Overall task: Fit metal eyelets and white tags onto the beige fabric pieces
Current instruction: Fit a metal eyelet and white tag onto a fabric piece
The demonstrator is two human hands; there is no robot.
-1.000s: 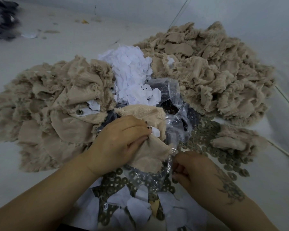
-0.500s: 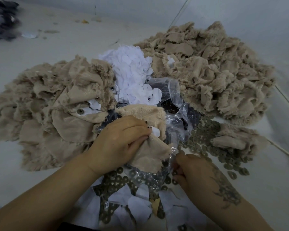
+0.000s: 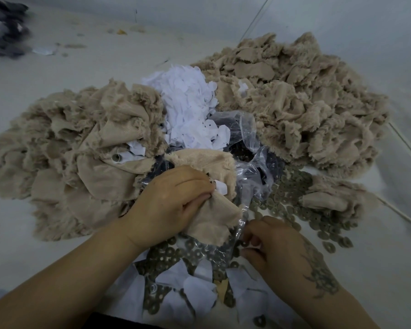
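Observation:
My left hand (image 3: 171, 203) grips a beige fabric piece (image 3: 214, 210) with a small white tag (image 3: 221, 187) pressed against it at the fingertips. My right hand (image 3: 273, 245), tattooed on the back, has its fingers curled over loose metal eyelets (image 3: 195, 252) lying just below the fabric; whether it pinches one I cannot tell. More eyelets (image 3: 292, 200) spread to the right. A heap of white tags (image 3: 188, 108) sits behind my hands.
Big piles of beige fabric lie at left (image 3: 76, 148) and back right (image 3: 294, 98), a smaller one at right (image 3: 330, 198). Clear plastic bags (image 3: 249, 162) hold dark parts in the middle. White paper scraps (image 3: 176, 288) lie near me. Dark cloth (image 3: 5, 32) is far left.
My right hand has slid a little down and towards me among the eyelets. My left hand keeps its hold on the fabric piece.

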